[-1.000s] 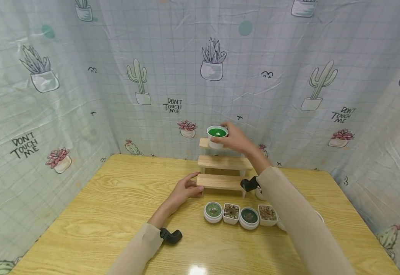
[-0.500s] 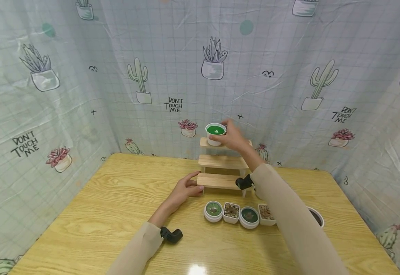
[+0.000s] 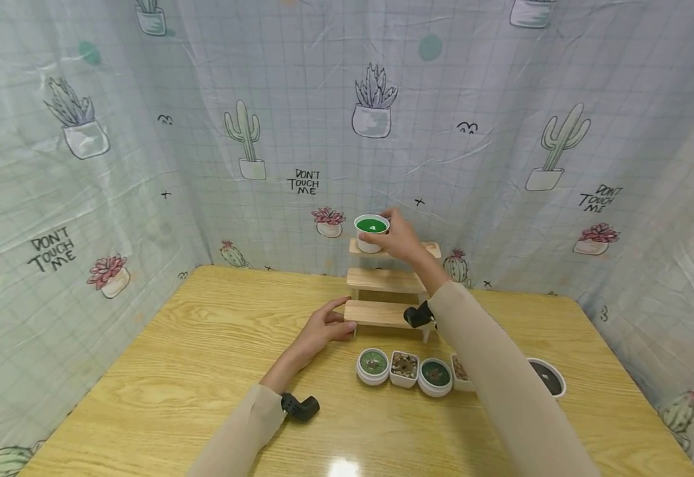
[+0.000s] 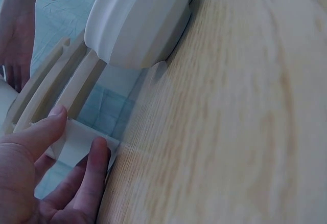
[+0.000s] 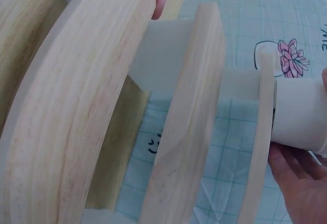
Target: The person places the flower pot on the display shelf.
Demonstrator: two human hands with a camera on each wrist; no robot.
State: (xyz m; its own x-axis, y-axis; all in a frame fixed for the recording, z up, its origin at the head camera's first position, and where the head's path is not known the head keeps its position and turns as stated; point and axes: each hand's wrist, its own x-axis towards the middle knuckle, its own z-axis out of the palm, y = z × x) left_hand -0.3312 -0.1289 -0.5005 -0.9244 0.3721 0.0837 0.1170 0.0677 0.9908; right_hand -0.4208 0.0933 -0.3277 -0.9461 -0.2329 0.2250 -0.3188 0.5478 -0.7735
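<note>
My right hand (image 3: 399,240) grips a white round pot (image 3: 371,227) with a green surface inside, at the left end of the top step of a three-step wooden plant stand (image 3: 385,279). In the right wrist view, the base of the pot (image 5: 299,111) is right against the top plank; a thin dark line shows between them. My left hand (image 3: 318,331) holds the left end of the lowest step. The left wrist view shows thumb and fingers around the white side piece (image 4: 79,139) of the stand.
Before the stand, a row holds a round pot with light green (image 3: 373,363), a square pebble pot (image 3: 404,366), a round dark green pot (image 3: 435,375) and another square pot (image 3: 459,372), partly behind my right sleeve. A dark-filled pot (image 3: 546,377) stands farther right. A printed curtain (image 3: 299,132) hangs behind.
My right hand has moved the pot slightly left and down onto the left part of the top step. My left hand stays at the lowest step.
</note>
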